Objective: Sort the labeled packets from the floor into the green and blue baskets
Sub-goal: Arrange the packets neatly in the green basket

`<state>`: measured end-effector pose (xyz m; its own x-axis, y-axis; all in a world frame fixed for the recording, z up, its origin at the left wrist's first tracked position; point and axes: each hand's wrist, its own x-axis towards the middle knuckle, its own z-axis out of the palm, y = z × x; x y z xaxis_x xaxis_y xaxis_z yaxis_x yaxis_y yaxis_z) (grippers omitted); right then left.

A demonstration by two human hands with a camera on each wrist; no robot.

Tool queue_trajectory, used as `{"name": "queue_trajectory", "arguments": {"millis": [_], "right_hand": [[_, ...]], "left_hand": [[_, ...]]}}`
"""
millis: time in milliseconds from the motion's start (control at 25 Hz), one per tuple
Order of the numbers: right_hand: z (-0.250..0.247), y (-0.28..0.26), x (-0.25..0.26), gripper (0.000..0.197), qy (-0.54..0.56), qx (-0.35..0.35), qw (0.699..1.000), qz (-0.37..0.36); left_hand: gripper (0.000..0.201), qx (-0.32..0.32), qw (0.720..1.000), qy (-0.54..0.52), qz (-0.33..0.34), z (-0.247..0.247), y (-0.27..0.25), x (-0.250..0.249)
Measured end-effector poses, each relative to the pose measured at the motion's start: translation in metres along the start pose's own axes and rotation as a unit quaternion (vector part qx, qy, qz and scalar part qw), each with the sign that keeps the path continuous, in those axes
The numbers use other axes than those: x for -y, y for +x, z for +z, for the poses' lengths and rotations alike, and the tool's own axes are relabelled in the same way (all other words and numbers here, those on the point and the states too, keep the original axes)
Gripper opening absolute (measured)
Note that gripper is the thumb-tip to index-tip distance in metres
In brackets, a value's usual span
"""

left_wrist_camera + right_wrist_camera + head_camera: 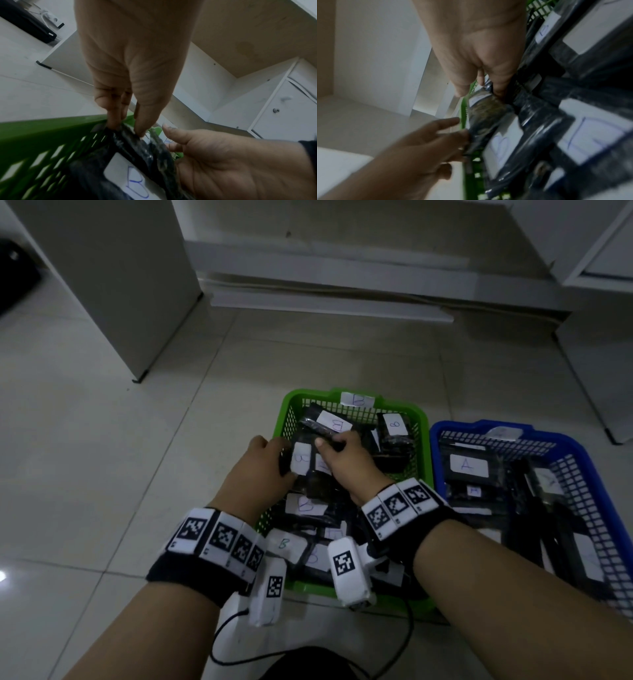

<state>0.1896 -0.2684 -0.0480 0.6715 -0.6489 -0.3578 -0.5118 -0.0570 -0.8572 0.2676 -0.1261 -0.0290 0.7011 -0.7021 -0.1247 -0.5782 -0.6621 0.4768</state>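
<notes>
Packets here are black plastic-wrapped bundles with white paper labels, and they look light, soft and slick, so take them by a wrapped edge, not by the label. Starting left of the green basket (352, 409): your left hand (255, 470) reaches over its left wall, fingers and thumb curled and pinching the end of a packet marked B (301, 463) that stands tilted just inside that wall. Further in, over the basket's middle, your right hand (346, 460) has its fingers curled round the edge of another B packet (334, 424); the wrap crinkles under the grip, so it should give rather than crack. More B packets lie piled beneath both hands. Just beside the green basket on its right stands the blue basket (582, 470), holding packets, one marked A (468, 465).
</notes>
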Motion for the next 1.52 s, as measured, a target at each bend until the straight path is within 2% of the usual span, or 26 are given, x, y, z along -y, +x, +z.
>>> {"name": "queue_trajectory", "arguments": {"millis": [120,200,280,400,560,760,880,920,1000,1040,1120,1200,1240,1360,1440,1520], "right_hand": [[-0.001,-0.008,-0.003,0.054,0.027,0.033,0.998,0.047],[-0.003,-0.010,-0.002,0.057,-0.029,0.043,0.998,0.039],[-0.005,-0.007,0.003,0.052,-0.044,0.017,0.999,0.020],[-0.001,0.001,0.014,0.039,0.008,-0.008,1.000,-0.005],[0.009,0.005,0.015,0.061,-0.004,0.034,0.999,-0.018],[0.014,0.000,0.011,0.050,0.040,0.040,0.997,-0.047],[0.005,-0.009,0.009,0.037,0.102,0.050,0.993,-0.039],[0.001,-0.012,0.007,0.029,0.072,0.035,0.996,-0.043],[-0.012,-0.019,0.001,0.022,-0.097,0.024,0.993,-0.065],[-0.017,-0.023,-0.001,0.027,-0.191,0.058,0.977,-0.075],[-0.021,-0.037,-0.006,0.051,-0.326,0.173,0.924,-0.098],[-0.020,-0.049,-0.012,0.061,-0.411,0.214,0.878,-0.122],[-0.021,-0.052,-0.013,0.059,-0.422,0.205,0.874,-0.125],[-0.032,-0.057,-0.008,0.050,-0.387,0.188,0.897,-0.098],[-0.042,-0.059,-0.001,0.044,-0.360,0.192,0.908,-0.096],[-0.051,-0.063,0.005,0.039,-0.325,0.187,0.923,-0.092]], "left_hand": [[0.050,0.041,0.999,0.022,0.001,-0.001,0.003,0.003],[0.050,0.048,0.999,0.015,-0.005,-0.002,0.003,0.003],[0.053,0.047,0.999,0.009,-0.010,-0.003,0.001,0.003],[0.055,0.025,1.000,-0.002,-0.010,-0.003,0.000,0.006],[0.040,-0.002,1.000,-0.017,-0.002,0.002,0.000,0.007],[0.036,-0.023,0.999,-0.042,-0.007,0.005,0.001,0.008],[0.051,-0.035,0.999,-0.037,0.011,0.004,-0.002,0.008],[0.057,-0.025,0.999,-0.030,0.013,0.004,-0.002,0.008],[0.061,-0.007,1.000,-0.026,0.002,0.004,-0.002,0.008],[0.062,-0.003,1.000,-0.028,-0.005,0.003,-0.001,0.007],[0.062,0.002,0.999,-0.032,-0.015,0.003,-0.004,0.004],[0.062,0.013,0.999,-0.029,-0.018,0.002,-0.006,0.002],[0.063,0.023,0.999,-0.023,-0.022,0.001,-0.007,0.002],[0.065,0.047,0.998,-0.005,-0.031,-0.003,-0.013,-0.001],[0.059,0.015,0.999,-0.025,-0.031,-0.007,-0.021,-0.003],[0.043,-0.038,0.998,-0.056,-0.017,-0.012,-0.031,-0.003]]}}
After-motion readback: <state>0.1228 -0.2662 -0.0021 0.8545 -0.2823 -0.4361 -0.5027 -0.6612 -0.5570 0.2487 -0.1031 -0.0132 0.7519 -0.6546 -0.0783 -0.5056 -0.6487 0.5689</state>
